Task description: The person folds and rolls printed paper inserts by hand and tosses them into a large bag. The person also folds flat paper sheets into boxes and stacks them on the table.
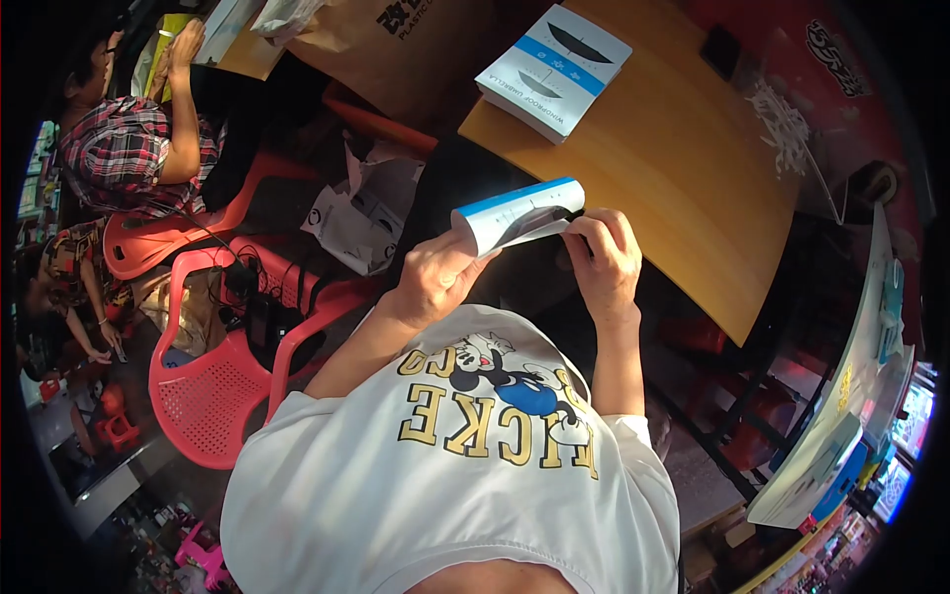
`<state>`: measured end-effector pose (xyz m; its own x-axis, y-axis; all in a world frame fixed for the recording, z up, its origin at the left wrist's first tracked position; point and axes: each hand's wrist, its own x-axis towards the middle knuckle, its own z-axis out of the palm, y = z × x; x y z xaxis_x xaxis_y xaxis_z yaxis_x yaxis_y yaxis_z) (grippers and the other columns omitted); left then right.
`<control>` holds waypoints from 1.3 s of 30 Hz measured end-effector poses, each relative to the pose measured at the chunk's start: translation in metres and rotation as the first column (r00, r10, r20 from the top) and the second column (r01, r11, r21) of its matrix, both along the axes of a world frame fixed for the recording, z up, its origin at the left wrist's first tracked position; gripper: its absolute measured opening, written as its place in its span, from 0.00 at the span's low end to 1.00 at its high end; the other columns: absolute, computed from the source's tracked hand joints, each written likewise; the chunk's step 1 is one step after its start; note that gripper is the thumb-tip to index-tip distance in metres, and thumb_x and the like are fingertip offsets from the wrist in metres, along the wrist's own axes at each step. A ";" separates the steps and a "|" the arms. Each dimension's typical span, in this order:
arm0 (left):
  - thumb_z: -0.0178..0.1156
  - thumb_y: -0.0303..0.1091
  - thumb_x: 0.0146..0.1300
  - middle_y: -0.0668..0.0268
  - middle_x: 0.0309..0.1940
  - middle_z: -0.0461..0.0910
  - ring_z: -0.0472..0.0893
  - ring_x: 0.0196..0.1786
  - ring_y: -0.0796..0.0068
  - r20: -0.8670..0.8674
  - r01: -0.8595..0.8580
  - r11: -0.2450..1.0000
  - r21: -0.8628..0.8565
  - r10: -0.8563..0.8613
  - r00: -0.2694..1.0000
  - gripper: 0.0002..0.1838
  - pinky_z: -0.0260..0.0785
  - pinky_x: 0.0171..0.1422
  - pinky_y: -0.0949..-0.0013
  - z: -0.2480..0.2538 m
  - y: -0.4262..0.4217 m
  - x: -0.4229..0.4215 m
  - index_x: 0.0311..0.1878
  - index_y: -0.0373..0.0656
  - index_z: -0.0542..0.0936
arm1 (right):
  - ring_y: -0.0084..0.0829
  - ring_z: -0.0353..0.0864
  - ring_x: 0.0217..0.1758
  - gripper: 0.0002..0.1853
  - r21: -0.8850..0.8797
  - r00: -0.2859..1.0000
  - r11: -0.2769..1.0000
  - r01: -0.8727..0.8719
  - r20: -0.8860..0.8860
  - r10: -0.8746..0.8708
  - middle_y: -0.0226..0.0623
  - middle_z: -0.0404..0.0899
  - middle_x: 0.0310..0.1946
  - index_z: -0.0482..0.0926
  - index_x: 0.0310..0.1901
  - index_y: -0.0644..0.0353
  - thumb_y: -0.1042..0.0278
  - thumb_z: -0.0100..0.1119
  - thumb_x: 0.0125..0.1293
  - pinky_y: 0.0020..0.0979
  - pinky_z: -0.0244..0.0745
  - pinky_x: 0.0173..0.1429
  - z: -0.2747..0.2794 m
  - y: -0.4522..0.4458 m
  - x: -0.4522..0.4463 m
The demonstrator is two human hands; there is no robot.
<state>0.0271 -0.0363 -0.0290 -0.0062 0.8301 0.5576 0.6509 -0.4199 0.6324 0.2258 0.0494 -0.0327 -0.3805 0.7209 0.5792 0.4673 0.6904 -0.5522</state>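
A printed paper sheet (520,215), white with a blue band and a dark umbrella picture, is curled over into a loose roll in front of my chest. My left hand (438,277) pinches its left end between thumb and fingers. At the other end, my right hand (605,255) grips the sheet's edge with thumb and fingertips. Beyond them, a stack of similar sheets marked "Windproof Umbrella" (556,74) lies on the wooden table (683,158), near its left edge.
A red plastic chair (213,391) stands at my left, with dark cables on another seat. Crumpled white packaging (364,213) lies behind it. A large brown paper bag (396,49) is at the back. Two other people sit at far left. White strips (779,127) lie at the table's right.
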 end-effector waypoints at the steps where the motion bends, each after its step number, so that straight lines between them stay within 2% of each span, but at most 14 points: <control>1: 0.64 0.19 0.55 0.51 0.34 0.82 0.84 0.34 0.57 -0.044 0.005 1.000 0.020 -0.004 0.999 0.09 0.77 0.35 0.68 -0.002 -0.002 0.001 0.41 0.31 0.80 | 0.36 0.78 0.32 0.13 0.042 1.000 0.999 0.005 0.011 -0.005 0.35 0.77 0.32 0.77 0.30 0.59 0.84 0.68 0.44 0.31 0.74 0.35 -0.002 0.000 0.000; 8: 0.65 0.19 0.53 0.51 0.33 0.82 0.84 0.32 0.57 -0.012 -0.072 0.996 0.048 0.073 0.997 0.10 0.77 0.34 0.68 -0.006 -0.005 0.014 0.40 0.32 0.80 | 0.33 0.78 0.30 0.14 0.158 0.999 0.987 0.005 -0.038 0.001 0.34 0.80 0.30 0.75 0.30 0.60 0.87 0.65 0.42 0.29 0.74 0.35 -0.011 0.000 0.001; 12: 0.65 0.19 0.53 0.51 0.33 0.82 0.84 0.32 0.57 -0.010 -0.028 0.998 0.053 0.029 1.000 0.10 0.77 0.34 0.68 -0.002 -0.002 0.013 0.40 0.31 0.80 | 0.33 0.78 0.30 0.15 0.117 0.998 0.993 -0.030 -0.044 0.036 0.34 0.79 0.30 0.74 0.29 0.60 0.88 0.65 0.41 0.28 0.74 0.34 -0.016 0.002 0.003; 18: 0.67 0.20 0.51 0.52 0.32 0.82 0.84 0.30 0.58 -0.131 -0.028 0.998 0.058 0.035 0.991 0.11 0.76 0.32 0.69 -0.007 -0.005 0.010 0.40 0.32 0.80 | 0.33 0.78 0.31 0.16 0.035 0.995 0.999 -0.037 -0.087 0.039 0.35 0.77 0.30 0.72 0.30 0.59 0.90 0.64 0.41 0.27 0.75 0.32 -0.023 0.000 0.003; 23: 0.67 0.19 0.50 0.51 0.32 0.82 0.84 0.30 0.58 -0.123 -0.028 0.998 0.064 0.036 0.992 0.12 0.77 0.32 0.68 -0.011 -0.001 0.012 0.40 0.32 0.80 | 0.32 0.78 0.30 0.16 -0.046 0.993 0.999 0.020 -0.111 -0.025 0.35 0.77 0.30 0.72 0.29 0.59 0.90 0.63 0.42 0.27 0.75 0.32 -0.026 -0.002 0.000; 27: 0.67 0.19 0.50 0.51 0.32 0.82 0.84 0.30 0.58 -0.142 -0.020 0.998 0.065 0.029 0.989 0.12 0.77 0.32 0.68 -0.012 0.001 0.012 0.40 0.31 0.80 | 0.30 0.76 0.27 0.15 0.007 0.992 1.000 0.016 -0.124 -0.015 0.34 0.75 0.29 0.72 0.29 0.59 0.90 0.63 0.43 0.24 0.72 0.29 -0.033 0.001 0.004; 29: 0.67 0.19 0.50 0.51 0.32 0.82 0.84 0.30 0.58 -0.152 -0.015 0.997 0.074 0.026 0.988 0.12 0.77 0.32 0.69 -0.011 0.002 0.010 0.39 0.31 0.80 | 0.26 0.73 0.27 0.14 -0.201 0.986 0.980 -0.016 -0.166 -0.018 0.32 0.74 0.28 0.72 0.30 0.60 0.88 0.64 0.46 0.21 0.69 0.31 -0.029 -0.003 0.006; 31: 0.67 0.19 0.50 0.51 0.32 0.82 0.83 0.30 0.58 -0.157 0.004 0.996 0.093 0.011 0.987 0.12 0.76 0.31 0.69 -0.010 0.003 0.006 0.39 0.31 0.79 | 0.21 0.74 0.30 0.12 -0.439 0.930 0.884 -0.163 -0.366 -0.010 0.30 0.73 0.27 0.74 0.31 0.60 0.84 0.67 0.48 0.20 0.67 0.33 -0.024 0.002 0.016; 32: 0.67 0.19 0.50 0.52 0.32 0.82 0.83 0.29 0.59 -0.161 0.024 0.994 0.111 -0.006 0.987 0.12 0.76 0.31 0.69 -0.010 0.003 0.004 0.39 0.31 0.79 | 0.15 0.71 0.31 0.09 -0.556 0.791 0.748 -0.363 -0.608 -0.068 0.26 0.73 0.29 0.75 0.33 0.62 0.80 0.68 0.53 0.15 0.62 0.34 -0.026 0.004 0.019; 33: 0.67 0.19 0.50 0.52 0.32 0.82 0.83 0.29 0.59 -0.158 0.027 0.994 0.107 -0.010 0.987 0.12 0.76 0.31 0.69 -0.013 0.002 0.001 0.39 0.31 0.79 | 0.12 0.69 0.31 0.07 -0.639 0.764 0.659 -0.396 -0.627 -0.148 0.25 0.74 0.29 0.76 0.35 0.63 0.77 0.66 0.57 0.15 0.61 0.32 -0.023 0.007 0.025; 34: 0.67 0.19 0.50 0.52 0.32 0.82 0.83 0.29 0.59 -0.171 0.062 0.993 0.103 -0.043 0.984 0.12 0.76 0.30 0.69 -0.018 0.002 -0.002 0.39 0.32 0.79 | 0.11 0.69 0.30 0.04 -0.739 0.856 0.611 -0.284 -0.482 -0.186 0.24 0.75 0.27 0.78 0.34 0.63 0.75 0.63 0.61 0.15 0.62 0.32 -0.022 0.011 0.032; 35: 0.67 0.19 0.50 0.52 0.32 0.82 0.83 0.28 0.60 -0.184 0.096 0.990 0.099 -0.076 0.980 0.12 0.76 0.30 0.69 -0.019 0.002 -0.004 0.39 0.32 0.79 | 0.11 0.69 0.30 0.04 -0.741 0.856 0.611 -0.281 -0.481 -0.190 0.24 0.75 0.27 0.78 0.34 0.63 0.75 0.63 0.61 0.15 0.62 0.32 -0.022 0.015 0.035; 37: 0.66 0.18 0.47 0.51 0.31 0.80 0.81 0.26 0.61 -0.208 0.139 0.983 0.118 -0.112 0.972 0.14 0.75 0.28 0.69 -0.017 0.004 -0.009 0.40 0.31 0.77 | 0.11 0.69 0.28 0.04 -0.773 0.926 0.565 -0.288 -0.376 -0.043 0.23 0.75 0.25 0.79 0.34 0.64 0.74 0.64 0.61 0.16 0.64 0.32 -0.023 0.021 0.037; 39: 0.65 0.17 0.45 0.51 0.30 0.78 0.79 0.23 0.63 -0.230 0.180 0.974 0.137 -0.145 0.962 0.16 0.73 0.26 0.70 -0.013 0.005 -0.010 0.40 0.29 0.75 | 0.13 0.70 0.27 0.04 -0.750 0.924 0.589 -0.301 -0.382 -0.014 0.25 0.76 0.24 0.81 0.33 0.64 0.73 0.64 0.60 0.18 0.66 0.32 -0.021 0.022 0.034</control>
